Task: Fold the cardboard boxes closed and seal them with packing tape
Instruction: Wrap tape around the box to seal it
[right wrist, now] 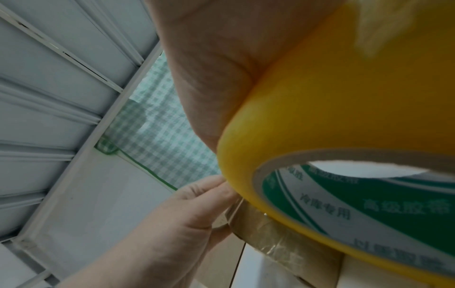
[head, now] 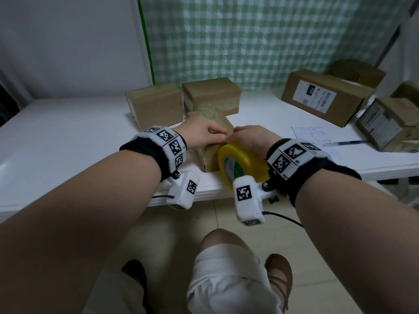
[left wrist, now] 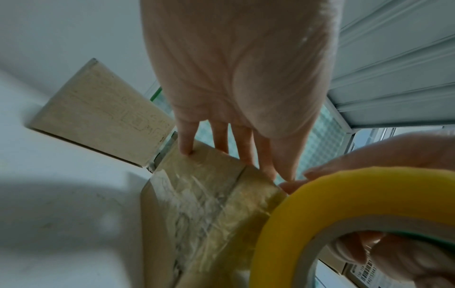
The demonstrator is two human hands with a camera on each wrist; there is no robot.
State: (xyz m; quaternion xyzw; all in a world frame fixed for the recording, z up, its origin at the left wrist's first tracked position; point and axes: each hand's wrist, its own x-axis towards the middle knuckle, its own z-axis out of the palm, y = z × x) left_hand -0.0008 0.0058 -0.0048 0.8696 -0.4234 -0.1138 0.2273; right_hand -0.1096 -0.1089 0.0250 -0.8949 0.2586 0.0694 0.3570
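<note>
Two hands are working on one small cardboard box [head: 212, 141] near the front edge of the white table [head: 68, 137]. I am seeing the left hand [head: 201, 132] lying on top of the box, with its fingers [left wrist: 187, 140] stretched out and their tips pressing down on the taped top. Shiny clear tape [left wrist: 204, 204] is running along the top of the box in the left wrist view, and it is looking wrinkly. I am seeing the right hand [head: 251, 135] right beside the left one, touching it at the box edge. The right hand is holding a big yellow roll of packing tape [head: 240, 165], which is standing on its edge against the near end of the box. In the left wrist view, some right fingers are curling inside the hole of the roll, so that hand is clamped on the roll. In the right wrist view, the roll [right wrist: 344, 136] is filling most of the picture, and a strip of tape is lying over the box corner just under it. Behind the small box, two more brown boxes [head: 158, 105] are sitting side by side. Off to the right, a bigger box with a white label [head: 324, 96] is lying on the table, with more boxes near it. A sheet of paper [head: 313, 134] and a pen [head: 347, 142] are lying there too.
</note>
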